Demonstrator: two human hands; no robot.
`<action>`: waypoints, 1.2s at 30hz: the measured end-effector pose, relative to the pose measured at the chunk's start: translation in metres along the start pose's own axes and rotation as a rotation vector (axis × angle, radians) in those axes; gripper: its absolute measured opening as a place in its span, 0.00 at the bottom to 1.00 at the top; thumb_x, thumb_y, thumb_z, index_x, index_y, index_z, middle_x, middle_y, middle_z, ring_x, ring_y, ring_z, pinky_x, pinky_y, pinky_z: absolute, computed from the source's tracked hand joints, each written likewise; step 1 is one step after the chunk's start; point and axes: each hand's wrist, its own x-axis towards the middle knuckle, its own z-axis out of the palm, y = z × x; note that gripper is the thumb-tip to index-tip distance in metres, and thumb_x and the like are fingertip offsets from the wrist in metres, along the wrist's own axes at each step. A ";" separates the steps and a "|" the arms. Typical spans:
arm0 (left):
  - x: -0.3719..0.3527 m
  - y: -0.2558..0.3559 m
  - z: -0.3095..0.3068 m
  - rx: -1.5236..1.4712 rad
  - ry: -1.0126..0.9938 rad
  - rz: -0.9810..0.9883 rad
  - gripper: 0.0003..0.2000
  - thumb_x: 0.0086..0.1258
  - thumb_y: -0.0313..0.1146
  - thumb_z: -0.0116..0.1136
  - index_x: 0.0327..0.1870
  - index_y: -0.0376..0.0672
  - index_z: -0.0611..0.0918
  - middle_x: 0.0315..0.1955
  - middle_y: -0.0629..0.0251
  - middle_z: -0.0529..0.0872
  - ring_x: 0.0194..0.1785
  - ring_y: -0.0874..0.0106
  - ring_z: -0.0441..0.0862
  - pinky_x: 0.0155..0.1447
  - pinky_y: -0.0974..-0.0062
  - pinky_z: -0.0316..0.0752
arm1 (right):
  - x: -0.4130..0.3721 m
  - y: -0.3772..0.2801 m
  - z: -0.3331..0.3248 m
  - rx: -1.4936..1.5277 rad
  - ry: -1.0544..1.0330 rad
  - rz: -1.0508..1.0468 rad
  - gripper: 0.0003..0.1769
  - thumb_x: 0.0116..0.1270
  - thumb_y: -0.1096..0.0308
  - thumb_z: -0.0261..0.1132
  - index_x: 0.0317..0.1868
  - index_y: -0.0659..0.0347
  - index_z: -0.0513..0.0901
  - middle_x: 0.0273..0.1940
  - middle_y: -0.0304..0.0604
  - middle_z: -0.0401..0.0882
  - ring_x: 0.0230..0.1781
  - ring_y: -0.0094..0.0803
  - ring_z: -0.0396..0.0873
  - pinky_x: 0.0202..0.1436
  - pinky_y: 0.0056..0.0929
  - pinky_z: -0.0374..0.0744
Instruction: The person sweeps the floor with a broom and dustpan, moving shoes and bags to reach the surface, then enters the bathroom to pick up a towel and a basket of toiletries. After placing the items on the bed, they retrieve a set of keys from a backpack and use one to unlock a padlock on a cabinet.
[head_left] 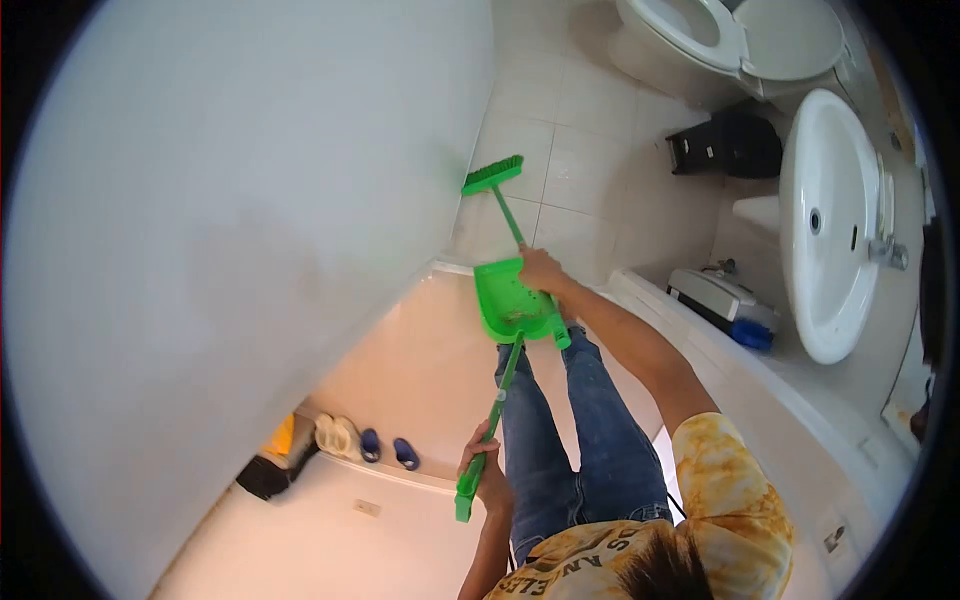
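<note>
My left hand (486,468) is wrapped round the long green handle of a dustpan (493,292), near the handle's end. The dustpan's pan is just in front of my legs at the doorway, and bits of dirt lie inside it. Closed on the green handle of a broom, my right hand (541,270) is just above the right side of the pan. The broom head (493,174) with its green bristles is on the tiled floor, close to the white wall. The handle's lower end sticks out behind my right hand, towards my knees.
A toilet (690,50) with its lid up is at the top right. Near it are a black bin (728,146) and a white sink (832,290). A grey box-like item (722,298) sits below the sink. Blue slippers (405,454) and cream shoes (338,437) line the lower left.
</note>
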 end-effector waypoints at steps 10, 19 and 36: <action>-0.044 -0.008 0.012 0.044 0.117 0.042 0.08 0.54 0.13 0.52 0.22 0.37 0.74 0.44 0.50 0.78 0.53 0.60 0.73 0.56 0.66 0.69 | -0.060 0.021 0.016 -0.584 -0.299 -0.158 0.35 0.55 0.68 0.54 0.64 0.60 0.55 0.42 0.57 0.77 0.43 0.48 0.77 0.43 0.41 0.76; -0.035 -0.012 -0.001 0.077 0.072 0.095 0.08 0.54 0.11 0.51 0.22 0.37 0.73 0.43 0.50 0.79 0.54 0.61 0.72 0.57 0.66 0.69 | -0.137 0.147 -0.085 -0.770 -0.211 -0.073 0.37 0.52 0.72 0.58 0.64 0.51 0.58 0.34 0.49 0.80 0.30 0.39 0.81 0.30 0.34 0.78; 0.214 0.046 0.131 0.350 -0.926 0.365 0.03 0.54 0.20 0.48 0.22 0.35 0.75 0.17 0.64 0.76 0.32 0.70 0.76 0.51 0.70 0.69 | -0.143 0.192 -0.137 1.104 0.096 0.602 0.18 0.56 0.73 0.55 0.48 0.58 0.66 0.15 0.33 0.63 0.10 0.21 0.62 0.11 0.24 0.64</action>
